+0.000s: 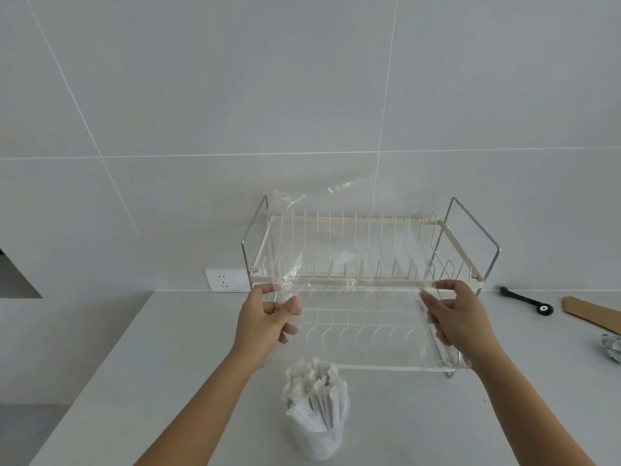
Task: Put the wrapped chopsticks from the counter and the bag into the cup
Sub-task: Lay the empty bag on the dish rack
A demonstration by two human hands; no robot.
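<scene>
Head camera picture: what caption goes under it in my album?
Both hands, left and right, hold up a clear bag above a cup of wrapped chopsticks.

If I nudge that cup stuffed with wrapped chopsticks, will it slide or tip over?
Probably tips before it slides: the cup is narrow and tall, and the wrapped chopsticks fan out well above its rim, so it looks top-heavy. It likely weighs little. The paper wrappers look loose, so some sticks may spill.

Dish rack [369, 274] close behind cup [319, 428]
</scene>
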